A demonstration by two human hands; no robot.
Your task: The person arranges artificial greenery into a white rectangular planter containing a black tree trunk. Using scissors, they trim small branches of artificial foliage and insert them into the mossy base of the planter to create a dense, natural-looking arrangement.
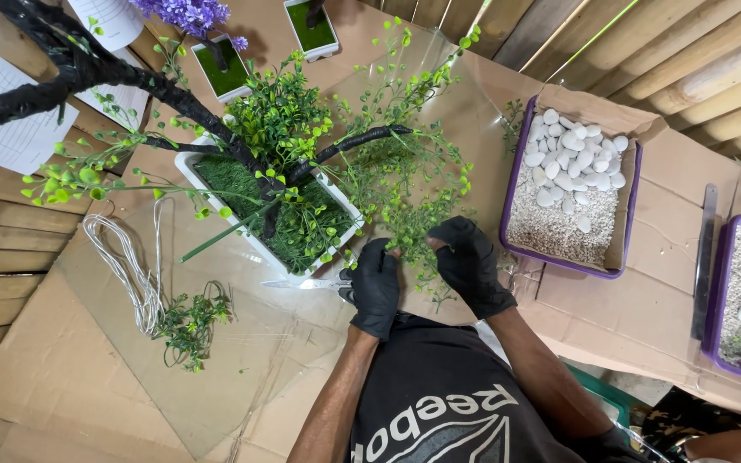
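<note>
I pinched the leafy sprig (413,225) between both gloved hands, left (376,287) and right (470,261), steadying it gently near the white planter (323,257).

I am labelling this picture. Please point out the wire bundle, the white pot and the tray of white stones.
wire bundle (130,270), head view, on the middle strands.
white pot (189,161), head view, on its left rim.
tray of white stones (508,193), head view, on its purple left wall.
</note>
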